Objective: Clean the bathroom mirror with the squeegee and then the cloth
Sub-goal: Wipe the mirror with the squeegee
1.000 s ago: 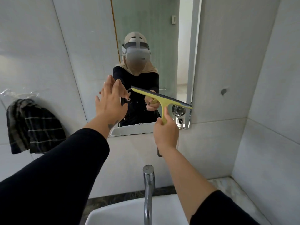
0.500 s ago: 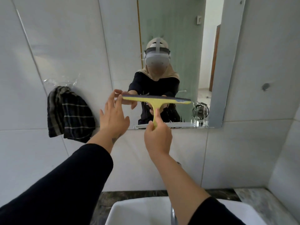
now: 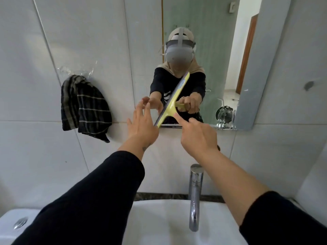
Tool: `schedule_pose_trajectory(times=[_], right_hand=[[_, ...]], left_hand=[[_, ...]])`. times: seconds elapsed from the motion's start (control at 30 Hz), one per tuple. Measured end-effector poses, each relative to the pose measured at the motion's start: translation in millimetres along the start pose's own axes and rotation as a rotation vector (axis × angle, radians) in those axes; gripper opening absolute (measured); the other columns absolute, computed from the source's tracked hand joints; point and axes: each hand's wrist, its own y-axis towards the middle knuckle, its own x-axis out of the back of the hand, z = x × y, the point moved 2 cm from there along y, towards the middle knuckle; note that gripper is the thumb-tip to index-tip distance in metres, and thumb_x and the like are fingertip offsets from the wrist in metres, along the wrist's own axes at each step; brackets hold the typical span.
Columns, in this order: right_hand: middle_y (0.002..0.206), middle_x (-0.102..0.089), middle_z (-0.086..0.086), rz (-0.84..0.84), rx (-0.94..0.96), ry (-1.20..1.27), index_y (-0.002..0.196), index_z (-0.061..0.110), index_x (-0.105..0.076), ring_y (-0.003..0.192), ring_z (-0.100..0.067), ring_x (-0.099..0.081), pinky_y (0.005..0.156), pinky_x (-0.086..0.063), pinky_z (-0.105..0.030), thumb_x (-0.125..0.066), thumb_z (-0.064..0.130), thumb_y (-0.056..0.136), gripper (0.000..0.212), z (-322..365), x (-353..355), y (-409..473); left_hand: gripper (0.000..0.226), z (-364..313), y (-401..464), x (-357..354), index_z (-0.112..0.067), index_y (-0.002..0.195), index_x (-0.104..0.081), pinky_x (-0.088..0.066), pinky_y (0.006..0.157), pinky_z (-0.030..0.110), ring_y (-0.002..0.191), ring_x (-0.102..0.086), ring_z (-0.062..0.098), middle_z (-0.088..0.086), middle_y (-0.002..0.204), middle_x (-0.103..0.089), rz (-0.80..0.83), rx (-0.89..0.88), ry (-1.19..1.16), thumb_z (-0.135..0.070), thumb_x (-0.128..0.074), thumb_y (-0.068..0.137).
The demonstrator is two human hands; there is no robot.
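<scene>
A yellow squeegee with a dark rubber blade lies tilted against the lower part of the bathroom mirror, its blade running from lower left to upper right. My right hand grips its handle, with the forefinger stretched along it. My left hand is held up with fingers spread, just left of the blade's lower end, holding nothing. A dark checked cloth hangs on the tiled wall to the left of the mirror.
A chrome tap stands over the white basin below my arms. A small glass holder sits at the mirror's lower right corner. The mirror shows a person wearing a headset. A toilet cistern lid is at bottom left.
The squeegee has turned from level to steeply tilted, its right end now up. The view has shifted so the tap and basin show again. My left hand stays spread beside the blade.
</scene>
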Motion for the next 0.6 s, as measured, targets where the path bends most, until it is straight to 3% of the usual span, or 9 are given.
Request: schedule_pose_trajectory(times=[0.17,0.37,0.5,0.6], right_hand=[[0.082,-0.043,0.001,-0.017,-0.02,-0.099,0.147,0.045,-0.022,0.061,-0.024,-0.042,0.044,-0.022,-0.026,-0.042,0.01,0.092,0.068,-34,4,-8],[0.089,-0.055,-0.001,-0.034,-0.091,-0.085,0.145,0.048,-0.024,0.069,-0.026,-0.051,0.053,-0.032,-0.028,-0.044,0.013,0.092,0.066,-71,7,-18],[0.082,-0.051,0.001,-0.048,-0.171,-0.017,0.144,0.049,-0.027,0.067,-0.024,-0.047,0.054,-0.034,-0.028,-0.043,0.012,0.094,0.065,-98,12,-28],[0.091,-0.059,-0.003,-0.063,-0.222,0.035,0.144,0.048,-0.029,0.074,-0.025,-0.05,0.058,-0.038,-0.029,-0.039,0.018,0.096,0.057,-120,13,-37]], left_hand=[[0.081,-22,-8,-16,-0.021,0.15,-0.008,-0.022,0.114,0.054,0.146,-0.012,0.025,0.0,0.159,0.003,0.043,-0.043,0.004,-0.026,-0.059,0.088],[0.079,-51,-15,-29,-0.021,0.15,-0.007,-0.022,0.113,0.055,0.145,-0.014,0.027,0.001,0.159,0.005,0.079,-0.093,0.005,-0.028,-0.057,0.089],[0.081,-75,-19,-31,-0.021,0.15,-0.005,-0.011,0.117,0.054,0.146,-0.006,0.029,0.002,0.159,0.009,0.086,-0.113,-0.009,-0.021,-0.058,0.089],[0.082,-93,-20,-38,-0.022,0.151,-0.002,-0.008,0.117,0.053,0.147,-0.001,0.026,0.001,0.158,0.015,0.058,-0.189,0.053,-0.021,-0.056,0.09]])
